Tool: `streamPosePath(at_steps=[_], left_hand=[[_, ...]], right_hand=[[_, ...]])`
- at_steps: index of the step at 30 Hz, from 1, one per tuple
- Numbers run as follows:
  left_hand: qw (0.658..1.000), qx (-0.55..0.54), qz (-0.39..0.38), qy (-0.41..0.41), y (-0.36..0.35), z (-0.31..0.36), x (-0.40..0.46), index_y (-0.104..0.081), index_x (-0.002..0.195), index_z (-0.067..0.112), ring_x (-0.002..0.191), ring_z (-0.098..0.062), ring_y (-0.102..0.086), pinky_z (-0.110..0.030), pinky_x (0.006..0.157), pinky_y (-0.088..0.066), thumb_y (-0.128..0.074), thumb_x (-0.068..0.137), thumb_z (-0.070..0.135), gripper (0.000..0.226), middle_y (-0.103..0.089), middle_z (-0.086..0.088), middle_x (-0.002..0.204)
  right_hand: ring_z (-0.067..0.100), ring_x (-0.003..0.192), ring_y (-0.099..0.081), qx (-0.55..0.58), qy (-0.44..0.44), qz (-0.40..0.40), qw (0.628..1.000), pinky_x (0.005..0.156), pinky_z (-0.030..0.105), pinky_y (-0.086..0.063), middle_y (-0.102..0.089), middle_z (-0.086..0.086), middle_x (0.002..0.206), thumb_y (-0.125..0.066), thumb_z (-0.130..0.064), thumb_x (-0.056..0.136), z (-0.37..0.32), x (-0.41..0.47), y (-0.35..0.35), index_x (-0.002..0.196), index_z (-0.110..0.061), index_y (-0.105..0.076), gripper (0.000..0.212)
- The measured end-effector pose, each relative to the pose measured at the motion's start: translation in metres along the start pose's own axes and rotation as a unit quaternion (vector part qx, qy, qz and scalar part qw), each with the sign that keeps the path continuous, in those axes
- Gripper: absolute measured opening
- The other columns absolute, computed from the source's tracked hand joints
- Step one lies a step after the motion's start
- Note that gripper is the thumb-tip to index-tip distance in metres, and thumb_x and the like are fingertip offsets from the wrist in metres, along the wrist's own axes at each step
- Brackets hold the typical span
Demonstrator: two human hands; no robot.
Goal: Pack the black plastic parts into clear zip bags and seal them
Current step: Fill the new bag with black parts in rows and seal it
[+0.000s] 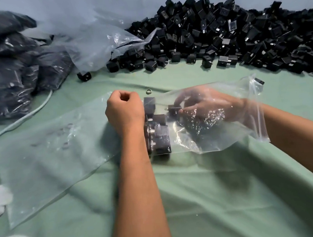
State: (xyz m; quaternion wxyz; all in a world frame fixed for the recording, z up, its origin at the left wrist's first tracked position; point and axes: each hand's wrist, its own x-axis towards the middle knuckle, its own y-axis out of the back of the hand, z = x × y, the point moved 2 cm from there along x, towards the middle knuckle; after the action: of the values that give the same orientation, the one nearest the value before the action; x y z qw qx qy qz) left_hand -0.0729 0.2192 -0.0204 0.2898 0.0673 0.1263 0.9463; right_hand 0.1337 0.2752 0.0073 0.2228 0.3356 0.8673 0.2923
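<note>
We are reaching our right hand (206, 107) inside the clear zip bag (229, 130), pinching a black part (174, 109) to stack beside packed ones, while our left hand (125, 111), fisted on the bag's closed end, is steadying it.

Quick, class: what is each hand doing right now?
Left hand: fingers curled in a fist by the clear zip bag; grip unclear.
Right hand: inside that bag, pinching a black plastic part.
</note>
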Motion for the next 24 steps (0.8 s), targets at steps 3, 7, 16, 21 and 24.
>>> streamPosePath(at_steps=[3,7,16,21,24], left_hand=[[0.999,0.036,-0.007,0.020,0.003,-0.008,0.007,-0.063,0.066,0.020,0.073,-0.022,-0.061,-0.029,0.064,-0.048,-0.060,0.076,0.017,0.010,-0.062,0.011,0.064],[0.997,0.058,-0.050,-0.005,0.005,-0.011,0.010,-0.072,0.069,0.023,0.077,-0.016,-0.068,-0.027,0.068,-0.054,-0.067,0.075,0.016,0.011,-0.070,0.012,0.069],[0.956,-0.235,0.018,0.174,0.016,-0.009,0.016,-0.067,0.066,0.008,0.059,-0.018,-0.064,-0.025,0.059,-0.056,-0.062,0.080,-0.001,0.018,-0.069,-0.005,0.062],[0.920,-0.326,-0.005,0.218,0.019,-0.004,0.015,-0.067,0.074,0.000,0.076,-0.025,-0.072,-0.031,0.079,-0.064,-0.055,0.086,-0.008,0.019,-0.071,-0.018,0.080],[0.919,-0.324,-0.038,0.222,0.017,-0.004,0.013,-0.068,0.079,-0.001,0.089,-0.028,-0.076,-0.033,0.084,-0.063,-0.054,0.089,-0.006,0.018,-0.074,-0.022,0.088]], right_hand=[[0.004,0.075,-0.071,0.007,-0.001,-0.011,1.000,0.062,0.010,-0.051,-0.075,0.005,0.098,-0.064,-0.008,0.098,0.004,0.006,-0.004,0.122,-0.001,-0.064,0.026],[-0.005,0.066,-0.071,0.026,0.009,0.000,1.000,0.061,0.013,-0.053,-0.075,-0.005,0.079,-0.071,-0.016,0.094,0.004,0.016,-0.008,0.118,-0.012,-0.065,0.026],[0.013,0.072,-0.076,0.175,-0.017,-0.009,0.984,0.058,0.017,-0.057,-0.080,0.003,0.089,-0.070,-0.037,0.083,0.011,0.027,-0.016,0.099,-0.030,-0.076,0.019],[0.007,0.070,-0.076,0.147,-0.019,-0.011,0.989,0.055,0.017,-0.058,-0.080,-0.006,0.088,-0.073,-0.057,0.064,0.005,0.034,-0.021,0.084,-0.052,-0.075,0.021],[0.006,0.066,-0.074,0.141,-0.023,-0.008,0.990,0.051,0.018,-0.056,-0.080,-0.006,0.085,-0.071,-0.059,0.060,0.007,0.040,-0.022,0.086,-0.052,-0.076,0.027]])
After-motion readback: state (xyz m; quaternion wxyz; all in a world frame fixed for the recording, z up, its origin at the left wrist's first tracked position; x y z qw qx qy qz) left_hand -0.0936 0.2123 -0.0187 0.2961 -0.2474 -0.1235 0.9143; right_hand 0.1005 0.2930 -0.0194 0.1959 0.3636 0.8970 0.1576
